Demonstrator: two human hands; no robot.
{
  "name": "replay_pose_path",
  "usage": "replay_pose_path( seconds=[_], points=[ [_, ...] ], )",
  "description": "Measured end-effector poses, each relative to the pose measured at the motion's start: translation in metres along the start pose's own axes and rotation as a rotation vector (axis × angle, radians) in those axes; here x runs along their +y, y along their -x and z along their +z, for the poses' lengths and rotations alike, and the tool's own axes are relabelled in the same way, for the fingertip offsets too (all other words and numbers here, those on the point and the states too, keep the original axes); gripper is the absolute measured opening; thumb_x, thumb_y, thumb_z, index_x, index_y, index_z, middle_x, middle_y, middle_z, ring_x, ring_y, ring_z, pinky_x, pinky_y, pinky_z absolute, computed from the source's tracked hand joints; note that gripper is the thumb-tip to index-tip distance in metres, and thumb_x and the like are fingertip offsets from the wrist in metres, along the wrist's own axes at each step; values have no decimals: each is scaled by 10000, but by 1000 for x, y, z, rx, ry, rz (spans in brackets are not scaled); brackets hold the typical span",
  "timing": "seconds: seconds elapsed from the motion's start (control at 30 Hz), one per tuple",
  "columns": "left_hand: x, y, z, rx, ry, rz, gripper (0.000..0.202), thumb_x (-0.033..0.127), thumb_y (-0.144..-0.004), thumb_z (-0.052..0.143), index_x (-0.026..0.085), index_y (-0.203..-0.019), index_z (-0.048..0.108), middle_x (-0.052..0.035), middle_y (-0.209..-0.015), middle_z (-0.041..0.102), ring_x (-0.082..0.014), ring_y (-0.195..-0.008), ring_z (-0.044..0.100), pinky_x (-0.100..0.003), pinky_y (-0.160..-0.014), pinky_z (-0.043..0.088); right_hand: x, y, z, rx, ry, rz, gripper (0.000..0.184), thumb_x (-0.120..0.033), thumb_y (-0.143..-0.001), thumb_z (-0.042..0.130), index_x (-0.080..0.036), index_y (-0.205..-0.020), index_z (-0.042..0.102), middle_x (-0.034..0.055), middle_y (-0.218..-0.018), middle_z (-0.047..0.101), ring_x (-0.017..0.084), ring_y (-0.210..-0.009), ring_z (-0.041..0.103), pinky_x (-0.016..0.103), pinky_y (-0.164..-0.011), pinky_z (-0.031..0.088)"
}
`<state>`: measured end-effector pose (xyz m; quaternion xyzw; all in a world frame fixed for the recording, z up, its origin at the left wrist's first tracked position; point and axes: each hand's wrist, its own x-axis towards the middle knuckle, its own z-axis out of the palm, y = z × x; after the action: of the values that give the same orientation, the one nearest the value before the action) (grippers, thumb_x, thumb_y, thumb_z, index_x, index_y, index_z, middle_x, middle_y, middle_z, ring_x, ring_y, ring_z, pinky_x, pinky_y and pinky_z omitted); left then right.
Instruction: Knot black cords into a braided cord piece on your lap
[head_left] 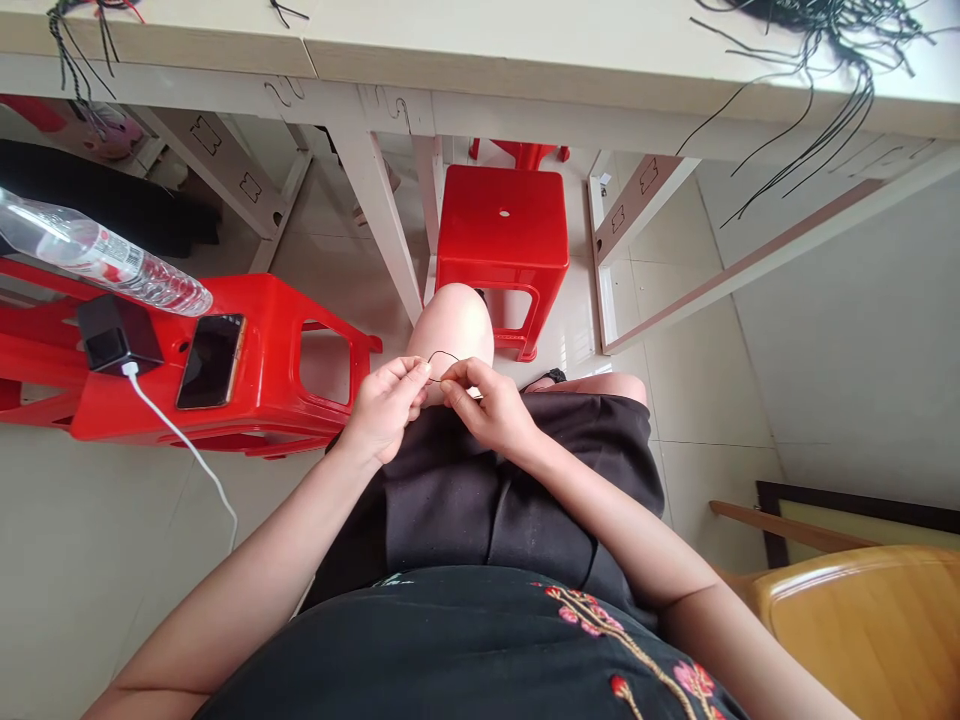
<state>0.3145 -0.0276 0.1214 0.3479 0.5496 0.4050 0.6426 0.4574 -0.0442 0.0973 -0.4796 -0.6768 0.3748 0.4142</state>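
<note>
**Left hand (pixel 386 408) and right hand (pixel 487 405) pinching a thin black cord (pixel 443 356)!**

Both hands tight at the fingertips, cord looping up between them, right above a bare knee (pixel 450 325)! Red plastic stool (pixel 225 375) just left, black smartphone (pixel 211 361) lying on it, loose black cords (pixel 825 50) across the cream table (pixel 525 50) ahead!

There are two hands here: one left hand (pixel 386 408) and one right hand (pixel 487 405). Between them I can count one thin black cord (pixel 442 354). Near them are two red stools, first one red stool (pixel 502 230) and then one other red stool (pixel 262 310). I see also one bottle (pixel 97 255), one phone (pixel 210 360), one black charger (pixel 118 335), one white cable (pixel 187 450), one wooden chair (pixel 862 630), two table tops (pixel 525 50) and two bunches of black cords (pixel 832 60).
</note>
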Motion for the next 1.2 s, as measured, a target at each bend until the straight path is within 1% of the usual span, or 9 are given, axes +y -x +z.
replay_pose_path(
  seconds=[0.17,0.27,0.37,0.5,0.67,0.8,0.9,0.97,1.2],
  points=[
    [-6,-1,-5,-76,-442,294,150,326,-807,558,177,-795,567,-13,-685,615,-137,-656,597,-250,-629,455,5,-5,0,-147,-295,190,394,-327,-899,439,-194,-1263,364,-62,-640,556,81,-507,520,196,-499,444],
    [-7,-3,-7,-30,-698,393,146,313,-824,514,176,-806,562,-32,-732,628,-152,-675,596,-267,-668,449,8,-8,-3,-256,-195,263,217,-316,-889,440,-167,-1008,543,-62,-592,521,70,-487,469,187,-480,392],
    [-8,-7,-10,52,-844,428,133,291,-811,506,175,-776,560,-37,-750,622,-145,-671,572,-253,-664,431,16,-6,-10,-280,-44,216,266,-342,-887,439,-151,-757,571,-19,-645,562,87,-586,494,215,-573,408],
    [-7,-16,-17,127,-881,382,118,276,-791,504,183,-742,558,-15,-682,602,-132,-609,530,-234,-617,406,48,-4,-37,-200,72,327,279,-388,-865,467,-154,-859,618,-11,-693,584,101,-626,509,235,-633,422],
    [-3,-22,-20,146,-844,305,123,290,-770,514,190,-722,568,2,-614,581,-131,-563,506,-230,-567,384,103,-8,-95,-55,208,550,285,-356,-846,458,-132,-888,629,-31,-557,492,105,-519,440,247,-561,413],
    [-2,-20,-17,155,-826,302,134,298,-762,516,196,-691,566,3,-604,578,-133,-555,499,-234,-562,378,120,-8,-127,183,392,641,311,-207,-776,511,-80,-1054,568,95,-794,603,189,-749,543,348,-734,445],
    [-1,-19,-14,159,-813,299,136,299,-757,523,196,-683,571,2,-600,579,-136,-559,503,-235,-562,379,112,-3,-119,363,504,612,363,-132,-778,435,-78,-1132,495,208,-1106,534,242,-981,513,433,-890,397],
    [-1,-19,-14,156,-802,296,135,298,-754,527,193,-683,576,2,-599,581,-134,-556,502,-236,-562,380,103,1,-102,403,514,525,330,-141,-799,403,-119,-1119,483,191,-1190,485,221,-1008,501,409,-915,403],
    [2,-17,-15,164,-796,276,119,286,-744,546,189,-692,592,-2,-614,602,-136,-567,513,-236,-559,370,80,9,-49,454,340,359,196,-156,-798,377,-158,-965,479,135,-991,547,215,-894,535,416,-828,453]
  ],
)
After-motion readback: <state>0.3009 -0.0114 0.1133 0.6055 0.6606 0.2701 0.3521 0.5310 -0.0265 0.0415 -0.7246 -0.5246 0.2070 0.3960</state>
